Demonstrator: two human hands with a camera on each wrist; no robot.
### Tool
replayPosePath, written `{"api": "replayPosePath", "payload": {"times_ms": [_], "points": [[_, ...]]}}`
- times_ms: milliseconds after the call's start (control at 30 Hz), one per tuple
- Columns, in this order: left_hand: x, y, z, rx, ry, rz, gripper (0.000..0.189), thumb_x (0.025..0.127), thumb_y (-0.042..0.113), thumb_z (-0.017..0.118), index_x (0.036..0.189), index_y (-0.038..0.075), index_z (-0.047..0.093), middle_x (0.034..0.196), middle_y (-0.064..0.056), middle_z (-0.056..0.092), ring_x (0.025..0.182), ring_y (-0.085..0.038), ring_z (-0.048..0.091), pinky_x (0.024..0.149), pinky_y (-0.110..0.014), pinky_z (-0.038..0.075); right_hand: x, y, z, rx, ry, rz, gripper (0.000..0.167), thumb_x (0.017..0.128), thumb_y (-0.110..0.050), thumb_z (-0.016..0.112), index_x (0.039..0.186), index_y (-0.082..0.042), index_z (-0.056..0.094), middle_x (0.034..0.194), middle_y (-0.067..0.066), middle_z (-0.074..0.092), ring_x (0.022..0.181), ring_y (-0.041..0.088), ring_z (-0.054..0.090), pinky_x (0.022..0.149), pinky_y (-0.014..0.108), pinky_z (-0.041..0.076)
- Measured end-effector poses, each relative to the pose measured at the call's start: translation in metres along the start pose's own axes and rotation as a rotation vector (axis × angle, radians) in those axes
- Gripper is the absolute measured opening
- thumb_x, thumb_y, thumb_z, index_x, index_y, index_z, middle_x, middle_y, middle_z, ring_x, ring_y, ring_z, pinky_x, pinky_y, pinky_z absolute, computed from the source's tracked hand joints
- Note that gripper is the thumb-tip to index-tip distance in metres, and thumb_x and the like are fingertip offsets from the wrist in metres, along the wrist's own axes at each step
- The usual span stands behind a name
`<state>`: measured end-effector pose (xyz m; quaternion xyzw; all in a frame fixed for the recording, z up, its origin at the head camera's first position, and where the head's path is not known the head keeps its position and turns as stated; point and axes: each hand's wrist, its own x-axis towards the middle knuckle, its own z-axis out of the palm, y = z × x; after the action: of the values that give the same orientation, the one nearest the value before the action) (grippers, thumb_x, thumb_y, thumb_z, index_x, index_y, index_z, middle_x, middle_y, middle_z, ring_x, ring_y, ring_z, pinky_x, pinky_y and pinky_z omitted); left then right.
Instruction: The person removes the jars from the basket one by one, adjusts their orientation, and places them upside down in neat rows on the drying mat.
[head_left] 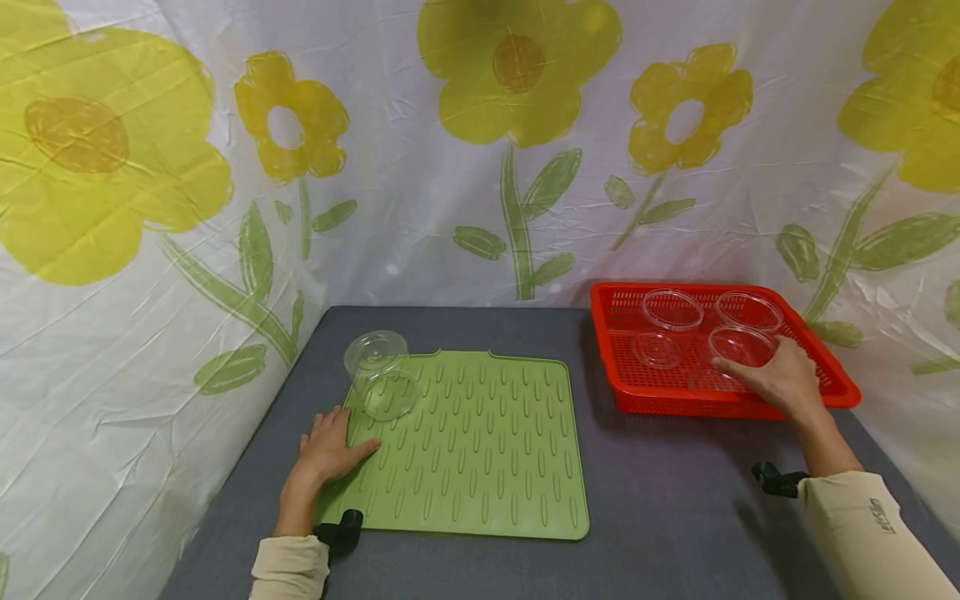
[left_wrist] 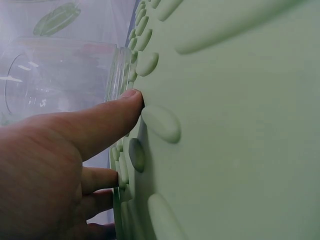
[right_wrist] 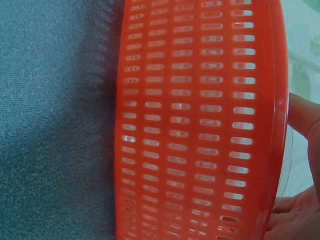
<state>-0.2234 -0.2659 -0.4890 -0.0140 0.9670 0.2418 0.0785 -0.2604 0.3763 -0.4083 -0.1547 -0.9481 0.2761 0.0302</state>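
Note:
My left hand (head_left: 330, 450) rests with fingers spread on the left edge of a green ridged drying mat (head_left: 487, 442). Just beyond its fingertips a clear plastic cup (head_left: 381, 375) stands upside down on the mat, its rim against the ridges in the left wrist view. Over at the right, my right hand (head_left: 783, 375) reaches over the near side of a red slotted basket (head_left: 630, 402). Thumb and fingers grip a second clear cup (head_left: 738, 343) near its top; the basket wall hides most of this cup in the right wrist view.
Two more clear cups, a back left cup (head_left: 672, 310) and a back right cup (head_left: 750, 310), stand in the basket. A dark grey cloth (head_left: 637, 500) covers the table. Behind it hangs a white flower-print curtain (head_left: 390, 250), which also runs down both sides.

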Motion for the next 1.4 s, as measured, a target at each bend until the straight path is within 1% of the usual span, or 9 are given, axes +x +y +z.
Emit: {"api": "replayPosePath", "payload": {"times_ms": [133,333,433,600,733,833,900,1033,1400], "points": [[0.004,-0.006,0.004,-0.024,0.0,0.003,0.095,0.095,0.048,0.066,0.156,-0.011,0.023,0.162,-0.038,0.015,0.15,-0.06,0.005,0.116,-0.079,0.008,-0.001,-0.001,0.0,0.02,0.015,-0.002,0.116,0.089,-0.063,0.065,0.152,0.019,0.013,0.148,0.047,0.027,0.13,0.065,0.029,0.106,0.078,0.03],[0.01,-0.015,0.01,-0.031,0.016,0.024,0.103,0.092,0.059,0.065,0.156,-0.011,0.024,0.162,-0.039,0.016,0.149,-0.062,0.006,0.114,-0.08,0.009,-0.002,-0.004,0.001,0.08,0.035,-0.028,0.117,0.088,-0.063,0.067,0.153,0.018,0.013,0.15,0.046,0.027,0.134,0.062,0.031,0.108,0.074,0.033],[0.011,-0.016,0.011,-0.033,0.019,0.027,0.103,0.092,0.06,0.065,0.155,-0.011,0.025,0.161,-0.039,0.017,0.148,-0.062,0.007,0.114,-0.081,0.01,-0.002,-0.005,0.001,0.107,0.054,-0.057,0.116,0.088,-0.061,0.068,0.153,0.018,0.015,0.151,0.046,0.028,0.135,0.061,0.032,0.11,0.073,0.033],[0.008,-0.013,0.009,-0.034,0.02,0.027,0.098,0.094,0.053,0.066,0.155,-0.011,0.025,0.161,-0.039,0.017,0.149,-0.062,0.006,0.114,-0.08,0.009,-0.003,-0.006,0.001,0.129,0.075,-0.079,0.113,0.089,-0.058,0.069,0.153,0.018,0.016,0.151,0.045,0.029,0.135,0.06,0.033,0.11,0.072,0.033],[0.004,-0.009,0.007,-0.032,0.035,0.041,0.1,0.092,0.057,0.066,0.154,-0.012,0.028,0.159,-0.04,0.021,0.148,-0.063,0.01,0.113,-0.081,0.012,-0.004,-0.006,0.001,0.134,0.08,-0.078,0.111,0.09,-0.055,0.07,0.153,0.018,0.015,0.152,0.045,0.027,0.136,0.06,0.033,0.111,0.071,0.033],[0.004,-0.009,0.007,-0.036,0.049,0.052,0.102,0.091,0.062,0.066,0.153,-0.011,0.03,0.158,-0.04,0.023,0.147,-0.063,0.013,0.112,-0.081,0.014,-0.004,-0.008,0.001,0.137,0.084,-0.083,0.11,0.09,-0.054,0.07,0.154,0.018,0.014,0.154,0.045,0.025,0.138,0.06,0.031,0.112,0.071,0.032],[0.005,-0.012,0.009,-0.049,0.052,0.05,0.101,0.092,0.06,0.066,0.154,-0.011,0.029,0.159,-0.039,0.022,0.148,-0.062,0.011,0.113,-0.081,0.012,-0.004,-0.009,0.001,0.139,0.088,-0.087,0.11,0.091,-0.053,0.07,0.154,0.018,0.013,0.155,0.044,0.024,0.139,0.06,0.03,0.112,0.071,0.031],[0.007,-0.014,0.01,-0.042,0.044,0.046,0.099,0.093,0.057,0.065,0.155,-0.011,0.027,0.16,-0.039,0.02,0.148,-0.062,0.01,0.114,-0.081,0.011,-0.005,-0.01,0.0,0.151,0.086,-0.094,0.111,0.09,-0.053,0.07,0.154,0.017,0.012,0.156,0.044,0.023,0.139,0.061,0.03,0.111,0.072,0.032],[0.0,0.001,0.0,-0.005,-0.007,-0.006,0.091,0.096,0.044,0.065,0.155,-0.013,0.025,0.161,-0.04,0.017,0.149,-0.062,0.008,0.116,-0.079,0.012,-0.01,-0.017,-0.005,0.172,0.086,-0.111,0.113,0.09,-0.055,0.07,0.156,0.015,0.011,0.157,0.042,0.021,0.14,0.06,0.027,0.11,0.074,0.031]]}}
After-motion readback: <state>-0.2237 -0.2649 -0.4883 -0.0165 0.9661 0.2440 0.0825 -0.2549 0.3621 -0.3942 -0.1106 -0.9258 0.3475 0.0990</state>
